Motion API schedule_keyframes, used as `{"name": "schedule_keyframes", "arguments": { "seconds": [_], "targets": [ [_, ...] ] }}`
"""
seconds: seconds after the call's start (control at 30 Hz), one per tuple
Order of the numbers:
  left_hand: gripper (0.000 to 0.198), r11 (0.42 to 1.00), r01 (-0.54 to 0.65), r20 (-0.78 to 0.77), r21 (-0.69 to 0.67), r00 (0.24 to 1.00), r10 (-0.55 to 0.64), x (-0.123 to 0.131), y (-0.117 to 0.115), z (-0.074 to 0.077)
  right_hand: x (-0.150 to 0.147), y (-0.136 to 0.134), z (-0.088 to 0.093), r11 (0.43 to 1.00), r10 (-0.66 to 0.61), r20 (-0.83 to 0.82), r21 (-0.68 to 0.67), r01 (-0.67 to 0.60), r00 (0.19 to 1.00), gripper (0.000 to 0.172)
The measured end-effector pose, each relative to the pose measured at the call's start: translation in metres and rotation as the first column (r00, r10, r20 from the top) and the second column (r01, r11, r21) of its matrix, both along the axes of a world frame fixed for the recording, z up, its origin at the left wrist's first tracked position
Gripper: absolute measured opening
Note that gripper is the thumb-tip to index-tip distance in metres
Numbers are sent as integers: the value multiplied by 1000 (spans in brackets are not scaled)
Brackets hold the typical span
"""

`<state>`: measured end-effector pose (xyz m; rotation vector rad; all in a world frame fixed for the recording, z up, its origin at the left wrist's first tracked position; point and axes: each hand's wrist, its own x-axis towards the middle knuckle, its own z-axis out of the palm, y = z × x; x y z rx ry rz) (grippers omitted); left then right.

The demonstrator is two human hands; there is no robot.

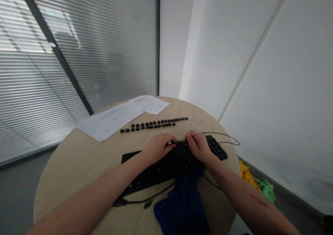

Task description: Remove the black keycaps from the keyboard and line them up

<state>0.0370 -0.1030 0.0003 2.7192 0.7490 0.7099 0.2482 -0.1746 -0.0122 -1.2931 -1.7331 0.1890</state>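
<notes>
A black keyboard (166, 169) lies across a round wooden table (78, 158). My left hand (157, 147) rests on its far edge with the fingers curled, pinching something small that I cannot make out. Just to the right, my right hand (199, 146) is also curled on the keyboard's far edge, fingertips meeting the left hand's. Beyond the hands, rows of loose black keycaps (153, 124) lie on the table. A thin black cable (223, 138) loops out from behind the right hand.
Printed paper sheets (117, 119) lie at the table's far left. A dark blue cloth (183, 203) sits at the near edge beside another black cable (145, 200). Yellow and green items (256, 184) lie on the floor at right. Window blinds and white walls surround the table.
</notes>
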Motion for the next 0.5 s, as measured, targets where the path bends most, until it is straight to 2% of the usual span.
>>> {"name": "schedule_keyframes", "arguments": {
  "seconds": [0.13,0.23,0.33,0.43,0.5],
  "targets": [
    [9,999,-39,86,-17,995,40,-1,3,0,16,6,2,973,-197,-86,107,206,977,35],
    [8,998,-57,127,-14,990,58,-2,4,-1,27,11,4,932,-247,-125,239,271,961,35],
    [9,998,-61,137,9,989,59,-2,4,-3,29,13,6,952,-180,-42,243,185,983,31],
    [10,998,-59,136,23,989,56,-1,3,-6,21,12,6,996,-3,148,93,-11,989,27],
    [10,998,-57,146,27,988,52,0,3,-7,14,11,5,993,112,252,-8,-114,961,24]
  ]
}}
